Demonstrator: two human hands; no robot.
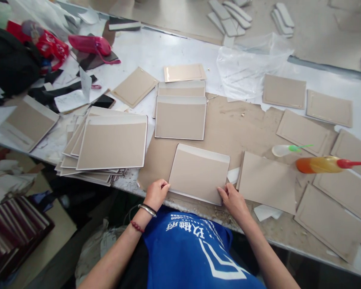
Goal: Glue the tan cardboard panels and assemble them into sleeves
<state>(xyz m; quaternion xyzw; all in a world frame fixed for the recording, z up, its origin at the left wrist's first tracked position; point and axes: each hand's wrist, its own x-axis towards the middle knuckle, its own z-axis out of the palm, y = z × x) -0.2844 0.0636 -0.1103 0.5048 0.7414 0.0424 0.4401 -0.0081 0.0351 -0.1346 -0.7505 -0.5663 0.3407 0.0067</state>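
A beige rectangular panel (198, 172) with a paler strip along its far edge lies at the table's front edge before me. My left hand (157, 194) pinches its near left corner between thumb and fingers. At the near right corner, my right hand (233, 199) grips it the same way. Just beyond lies a similar panel (180, 118), overlapping another one behind it. To the left is an untidy stack of such panels (112, 142). Close to my right hand rests a stack of plain beige panels (267, 182).
On the right, a bottle of amber liquid with a red nozzle (319, 165) and a small green-tipped bottle (284, 150) lie among several panels (331, 222). Clear plastic film (252, 68) is farther back. A pink pouch (90, 45) and black bag (12, 60) sit far left.
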